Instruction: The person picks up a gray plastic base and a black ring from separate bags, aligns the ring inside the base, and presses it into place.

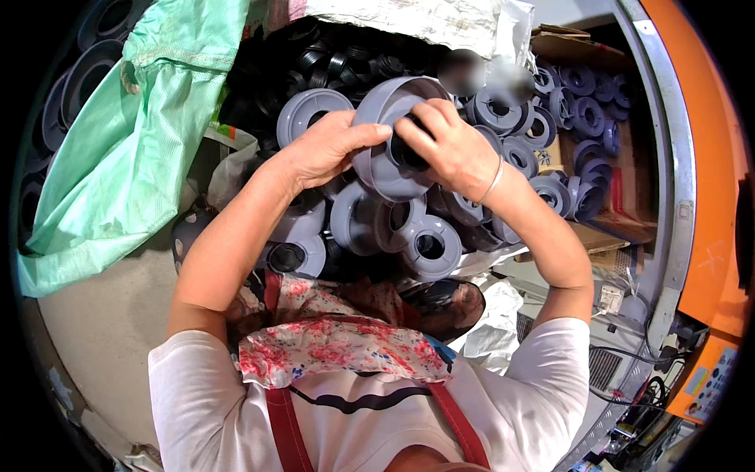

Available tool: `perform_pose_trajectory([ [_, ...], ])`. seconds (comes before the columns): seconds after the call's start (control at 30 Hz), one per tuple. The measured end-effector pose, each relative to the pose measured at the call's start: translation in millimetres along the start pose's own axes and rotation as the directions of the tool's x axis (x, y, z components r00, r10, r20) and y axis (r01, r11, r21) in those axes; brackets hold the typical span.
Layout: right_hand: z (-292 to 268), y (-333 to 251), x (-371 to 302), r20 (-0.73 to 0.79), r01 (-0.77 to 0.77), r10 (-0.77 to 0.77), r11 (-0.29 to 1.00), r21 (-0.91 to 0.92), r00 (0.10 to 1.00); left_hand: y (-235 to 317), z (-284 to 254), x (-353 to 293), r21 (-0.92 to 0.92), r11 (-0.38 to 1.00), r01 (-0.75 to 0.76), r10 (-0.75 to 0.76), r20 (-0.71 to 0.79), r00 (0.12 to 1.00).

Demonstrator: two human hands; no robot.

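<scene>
My left hand [324, 151] grips a large grey plastic flanged ring [376, 171] by its left side, thumb over the rim. The ring is held tilted above a heap of similar parts. Into its centre reach the curled fingers of my right hand [452, 153], closed on a black ring [406, 151] that they partly cover. Whether the black ring is fully seated there I cannot tell. Just below lie several grey flanged rings [434, 247]. Another grey ring [311, 250], at the lower left of the heap, has a black piece in its middle.
Many black ribbed rings [334, 69] are piled behind the heap, under a white woven sack [417, 17]. A green sack [126, 165] stands at the left. More grey rings fill a cardboard box [629, 200] at the right, beside an orange machine [708, 141] with cables below.
</scene>
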State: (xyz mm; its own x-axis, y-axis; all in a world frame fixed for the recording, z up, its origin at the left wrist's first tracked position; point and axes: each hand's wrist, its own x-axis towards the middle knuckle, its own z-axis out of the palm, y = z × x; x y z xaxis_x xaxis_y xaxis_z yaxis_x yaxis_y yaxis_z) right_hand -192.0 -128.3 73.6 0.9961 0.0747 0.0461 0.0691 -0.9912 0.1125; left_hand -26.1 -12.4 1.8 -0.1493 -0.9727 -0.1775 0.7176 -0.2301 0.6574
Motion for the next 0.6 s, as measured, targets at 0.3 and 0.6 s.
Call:
perform_pose_trajectory([
  [0.3, 22, -13, -3, 0.085, -0.593, 0.651, 0.620, 0.513, 0.754, -25, 4, -3, 0.085, 0.988, -0.128, 0.136, -0.097, 0.986],
  [0.6, 123, 50, -91, 0.513, -0.790, 0.631, 0.587, 0.176, 0.582, 5, 12, -30, 0.991, 0.010, -0.131, 0.201, 0.126, 0.971],
])
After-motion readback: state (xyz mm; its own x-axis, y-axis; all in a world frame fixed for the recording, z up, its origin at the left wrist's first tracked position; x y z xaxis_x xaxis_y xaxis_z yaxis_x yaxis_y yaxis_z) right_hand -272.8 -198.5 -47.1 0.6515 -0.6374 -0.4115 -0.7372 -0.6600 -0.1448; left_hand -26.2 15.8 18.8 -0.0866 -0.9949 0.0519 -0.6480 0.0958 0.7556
